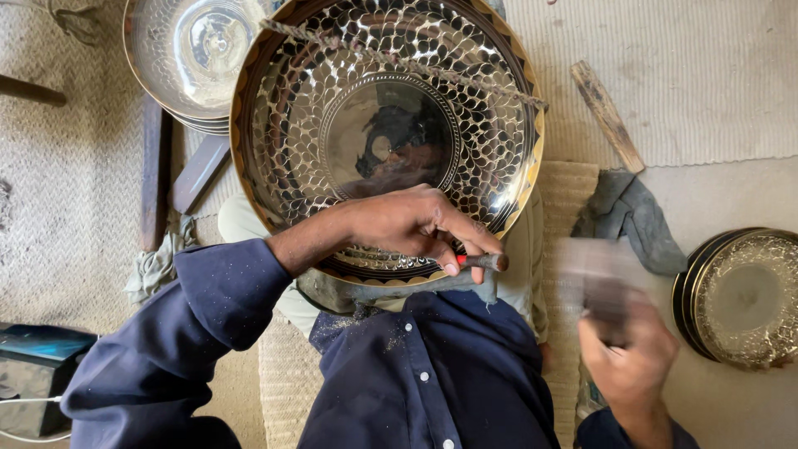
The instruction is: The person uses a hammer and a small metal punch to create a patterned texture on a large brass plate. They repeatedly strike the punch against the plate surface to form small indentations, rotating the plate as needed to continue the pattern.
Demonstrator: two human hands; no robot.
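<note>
A large shiny metal bowl (283,125) with a scale pattern cut into its inside rests tilted on my lap. My left hand (411,224) lies across its near rim and pinches a small dark chisel (485,262) against the edge. My right hand (628,353) is lower right, blurred by motion, and grips a blurred pale tool (594,274) like a mallet. A cord (399,62) stretches across the bowl's upper part. My dark blue shirt (432,374) carries metal dust.
Stacked plain metal bowls (187,50) sit at the upper left. A patterned bowl stack (744,295) stands at the right edge. A grey rag (632,212) and a wooden stick (607,112) lie on the mat. A dark box (37,366) sits lower left.
</note>
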